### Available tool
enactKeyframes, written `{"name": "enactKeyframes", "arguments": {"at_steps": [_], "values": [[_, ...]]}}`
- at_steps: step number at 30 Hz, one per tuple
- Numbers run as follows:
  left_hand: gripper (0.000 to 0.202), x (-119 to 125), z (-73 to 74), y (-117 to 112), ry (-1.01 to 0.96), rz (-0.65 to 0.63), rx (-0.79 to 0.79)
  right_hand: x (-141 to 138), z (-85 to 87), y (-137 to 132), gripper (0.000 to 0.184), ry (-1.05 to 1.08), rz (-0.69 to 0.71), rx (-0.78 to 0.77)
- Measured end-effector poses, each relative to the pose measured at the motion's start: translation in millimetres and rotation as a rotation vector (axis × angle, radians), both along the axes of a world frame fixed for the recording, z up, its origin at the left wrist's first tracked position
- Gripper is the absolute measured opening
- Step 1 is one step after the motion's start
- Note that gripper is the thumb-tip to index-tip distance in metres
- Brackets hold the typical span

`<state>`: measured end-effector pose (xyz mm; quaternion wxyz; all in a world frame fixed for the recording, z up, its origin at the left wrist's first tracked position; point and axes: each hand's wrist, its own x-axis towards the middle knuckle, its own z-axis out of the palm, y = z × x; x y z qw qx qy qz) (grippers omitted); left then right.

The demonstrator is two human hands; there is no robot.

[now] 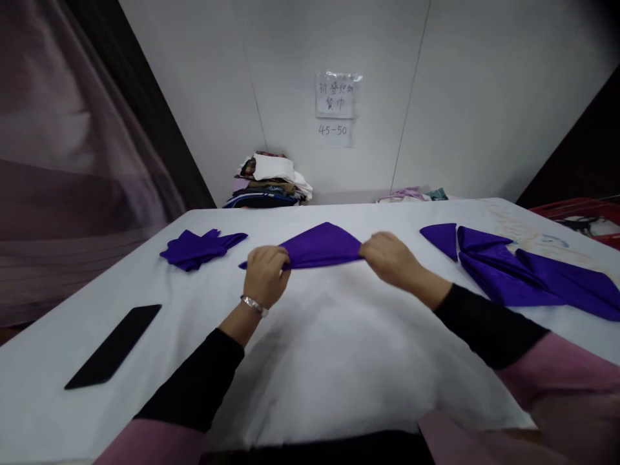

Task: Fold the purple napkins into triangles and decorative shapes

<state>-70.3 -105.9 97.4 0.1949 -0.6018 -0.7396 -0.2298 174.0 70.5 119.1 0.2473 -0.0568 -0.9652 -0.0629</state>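
A purple cloth napkin [322, 247] lies on the white-covered table in a low triangle, its peak pointing away from me and a folded band along its near edge. My left hand [266, 272] is closed on that near edge toward the left end, and a pointed tip sticks out past the fingers. At the right corner, my right hand [391, 258] pinches the cloth, its fingertips partly hidden. To the left sits a purple napkin folded into a spiky, fan-like shape [194, 249]. Several purple cloth pieces [527, 274] lie on the right, some creased and overlapping.
A flat black rectangular object [115, 347] lies at the left of the table [334, 361]. Folded clothes [271, 181] are stacked beyond the far edge, with more fabric [409, 194] farther right. Handwritten paper signs [336, 106] hang on the wall. A curtain [72, 142] hangs left.
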Motion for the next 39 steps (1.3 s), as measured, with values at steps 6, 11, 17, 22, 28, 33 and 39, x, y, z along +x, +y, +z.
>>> {"name": "enactKeyframes", "arguments": {"at_steps": [6,11,17,22,28,33,39], "values": [[0.022,23,-67.9,-38,-0.140,-0.190,-0.332,46,-87.9,-62,0.024,-0.220,0.242,-0.070],[0.028,54,-70.5,-51,-0.142,-0.198,-0.319,54,-99.8,-74,0.024,-0.139,0.220,-0.117],[0.042,112,-68.7,-48,-0.175,-0.352,-0.374,57,-94.3,-78,0.026,-0.165,0.237,-0.104],[0.030,127,-73.4,-44,-0.200,-0.372,-0.383,63,-95.0,-81,0.029,-0.158,0.270,-0.147],[0.031,128,-75.0,-45,-0.233,-0.364,-0.342,65,-96.1,-76,0.034,-0.059,0.273,-0.249],[0.025,132,-76.8,-45,-0.326,-0.327,-0.301,63,-80.9,-76,0.040,0.029,0.283,-0.449],[0.011,137,-74.5,-45,-0.427,-0.250,-0.241,49,-70.1,-74,0.036,0.065,0.259,-0.869]]}}
